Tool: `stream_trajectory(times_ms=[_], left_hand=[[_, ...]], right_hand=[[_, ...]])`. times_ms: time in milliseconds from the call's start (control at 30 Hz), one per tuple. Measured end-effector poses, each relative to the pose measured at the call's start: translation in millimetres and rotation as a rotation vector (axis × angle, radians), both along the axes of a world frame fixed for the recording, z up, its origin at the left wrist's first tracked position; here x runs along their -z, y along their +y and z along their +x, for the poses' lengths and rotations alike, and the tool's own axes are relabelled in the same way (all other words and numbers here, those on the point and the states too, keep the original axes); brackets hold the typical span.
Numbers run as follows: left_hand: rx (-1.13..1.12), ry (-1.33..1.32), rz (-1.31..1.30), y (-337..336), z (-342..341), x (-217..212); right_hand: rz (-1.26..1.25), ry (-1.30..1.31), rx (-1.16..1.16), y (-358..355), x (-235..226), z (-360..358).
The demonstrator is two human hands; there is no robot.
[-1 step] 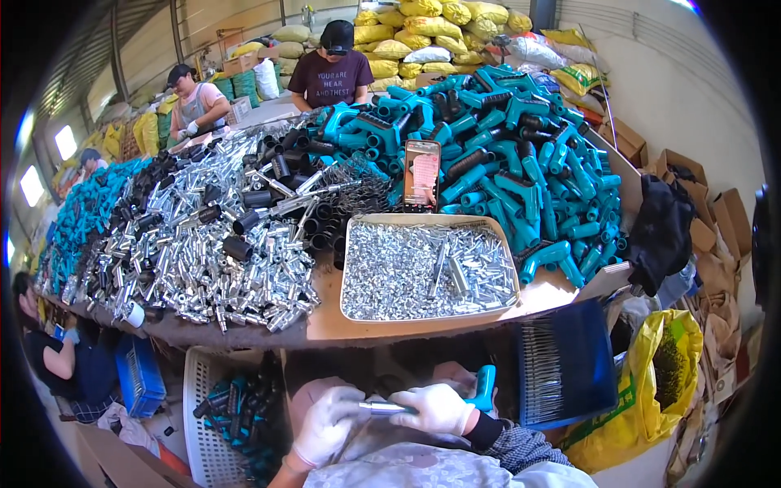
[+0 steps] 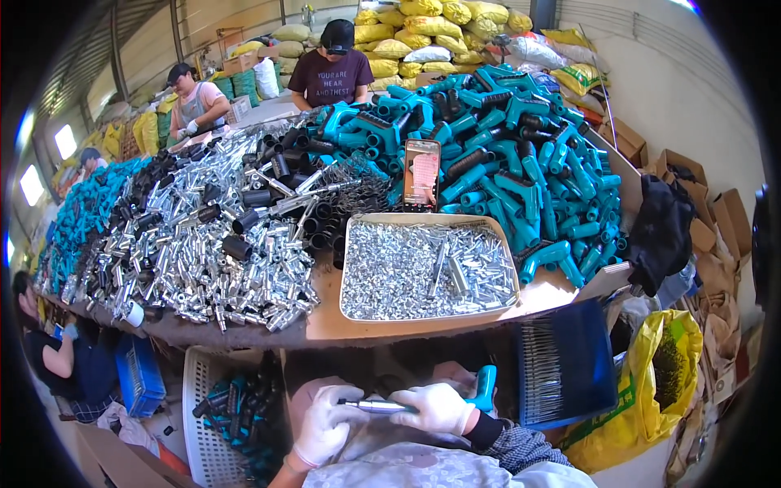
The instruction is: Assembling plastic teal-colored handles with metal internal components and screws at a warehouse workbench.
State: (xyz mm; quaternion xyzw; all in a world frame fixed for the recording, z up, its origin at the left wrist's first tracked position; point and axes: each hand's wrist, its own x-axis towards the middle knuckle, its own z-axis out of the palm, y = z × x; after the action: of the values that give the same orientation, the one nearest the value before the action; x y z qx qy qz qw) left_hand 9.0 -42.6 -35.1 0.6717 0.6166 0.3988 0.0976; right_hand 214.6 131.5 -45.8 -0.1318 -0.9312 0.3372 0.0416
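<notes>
Low in front of me, my right hand (image 2: 439,408), in a white glove, is wrapped round a teal-handled tool. Its curved teal handle (image 2: 486,386) sticks out on the right of that hand. From the hand's left side a silver metal shaft (image 2: 381,407) points left, with a thin dark tip at its end. My left hand (image 2: 324,427), also gloved, is closed about the shaft's left end, its fingers partly hiding it. A shallow tray (image 2: 348,313) of small silver parts sits on the table ahead of both hands.
Silver metal fittings (image 2: 268,281) and teal handles (image 2: 472,191) are heaped on the table (image 2: 325,301); a phone (image 2: 421,175) stands behind the tray. Below are a white basket (image 2: 195,390), a blue bin (image 2: 598,358) of thin rods and a yellow sack (image 2: 647,407). Other people work beyond.
My left fingers have shifted slightly at the shaft's left end, and a dark tip now shows there. My right hand and the teal handle have stayed in place.
</notes>
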Motion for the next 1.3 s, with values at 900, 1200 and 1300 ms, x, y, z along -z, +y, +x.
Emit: stream_trajectory(times_ms=[900,1200,1300], left_hand=[[0.131,-0.077,0.168,25,1,-46],[-0.006,-0.082,0.025,22,3,-35],[-0.051,-0.088,0.013,25,2,-32]], right_hand=[[-0.076,0.299,-0.363,94,-100,-37],[1.028,-0.004,0.354,286,-117,-114],[1.053,0.059,0.403,312,-121,-127]])
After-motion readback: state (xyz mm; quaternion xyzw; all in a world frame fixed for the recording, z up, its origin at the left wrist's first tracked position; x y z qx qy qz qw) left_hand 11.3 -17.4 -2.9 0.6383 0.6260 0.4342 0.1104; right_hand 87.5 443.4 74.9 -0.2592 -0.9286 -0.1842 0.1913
